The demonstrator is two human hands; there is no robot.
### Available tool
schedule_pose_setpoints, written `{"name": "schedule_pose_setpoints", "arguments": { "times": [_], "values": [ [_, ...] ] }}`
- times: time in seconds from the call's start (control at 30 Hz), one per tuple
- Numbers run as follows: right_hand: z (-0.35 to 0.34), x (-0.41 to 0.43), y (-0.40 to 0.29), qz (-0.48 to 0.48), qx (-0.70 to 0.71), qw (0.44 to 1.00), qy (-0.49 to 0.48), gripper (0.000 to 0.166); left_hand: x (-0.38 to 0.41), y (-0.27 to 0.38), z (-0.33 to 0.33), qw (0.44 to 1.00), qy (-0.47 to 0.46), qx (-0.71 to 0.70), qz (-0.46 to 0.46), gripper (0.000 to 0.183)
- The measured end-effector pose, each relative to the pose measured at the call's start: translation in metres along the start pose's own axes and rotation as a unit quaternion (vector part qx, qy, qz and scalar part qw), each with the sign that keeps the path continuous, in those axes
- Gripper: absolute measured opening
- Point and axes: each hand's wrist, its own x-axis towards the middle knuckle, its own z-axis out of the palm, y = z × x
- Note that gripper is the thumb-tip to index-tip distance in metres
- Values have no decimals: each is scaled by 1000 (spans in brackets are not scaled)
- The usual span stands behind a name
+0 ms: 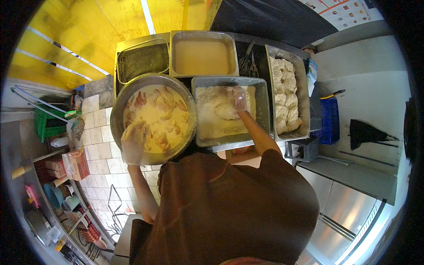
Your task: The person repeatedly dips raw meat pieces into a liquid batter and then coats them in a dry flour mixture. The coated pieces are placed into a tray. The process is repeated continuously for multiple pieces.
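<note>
A large round metal bowl holds pale yellow liquid with several pieces of raw chicken in it. My left hand, in a clear plastic glove, is over the bowl's near left rim. Its fingers look coated and blurred, so whether they grip a piece is unclear. To the right stands a grey rectangular tub of pale flour. My right hand, also in a clear glove, is low over the flour near the tub's right side, its fingers blurred. I cannot see whether anything is in it.
Farther right, a long metal pan holds several flour-coated pieces. Behind are a wire mesh basket, a metal pan of cloudy liquid and a whisk. A blue plastic crate stands at right; cluttered shelving is at left.
</note>
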Motion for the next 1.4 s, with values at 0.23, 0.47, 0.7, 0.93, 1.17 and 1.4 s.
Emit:
{"name": "schedule_pose_setpoints", "arguments": {
  "times": [0.23, 0.47, 0.7, 0.93, 1.17, 1.4],
  "values": [
    [10, -77, 87, -101, 22, 990, -100, 27, -15, 1, -5, 998, -23, -63, -12, 35],
    [-58, -119, -2, -117, 24, 966, -230, 31, -30, -7, 11, 998, -28, 17, 58, 38],
    [-63, -107, 10, 8, -92, 963, -253, 34, -22, -13, 22, 998, -57, -32, -12, 41],
    [19, -112, 84, 299, 143, 944, 9, 45, -11, -4, 15, 999, -22, -28, 15, 38],
    [-66, -98, 21, 144, 124, 971, -143, 48, -6, 20, 0, 997, -17, -76, -2, 27],
    [9, -99, 75, 193, 82, 977, 29, 38, -1, 16, 9, 998, -8, -60, 26, 30]
  ]
}}
